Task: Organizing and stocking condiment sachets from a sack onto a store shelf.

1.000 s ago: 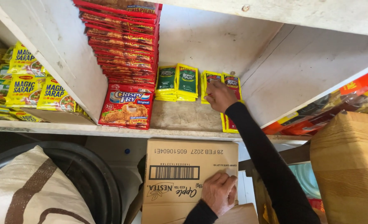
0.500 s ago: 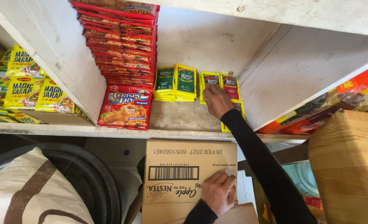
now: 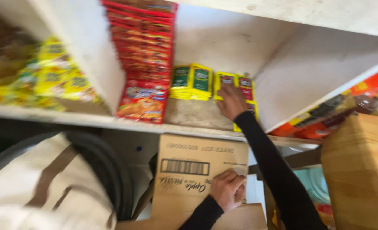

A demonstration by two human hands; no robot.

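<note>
My right hand [image 3: 231, 101] reaches up into the white shelf compartment [image 3: 206, 115] and presses on the yellow-and-red sachets [image 3: 245, 83] stacked at its right side. Beside them to the left stand yellow-and-green sachets [image 3: 192, 81]. A tall stack of red packets [image 3: 143, 64] fills the compartment's left part. My left hand [image 3: 228, 189] rests with curled fingers on the flap of a brown cardboard box [image 3: 189, 170] below the shelf. Both arms wear black sleeves.
Yellow packets [image 3: 48, 81] fill the compartment to the left. Orange and red packs [image 3: 346, 106] lie on the shelf at right. A second brown carton [image 3: 359, 170] stands at right, a beige sack [image 3: 48, 191] and a dark round tub [image 3: 108, 170] at lower left.
The view has shifted slightly and blurred. My right hand stays on the yellow-and-red sachets, a little lower than before. My left hand has not moved off the box.
</note>
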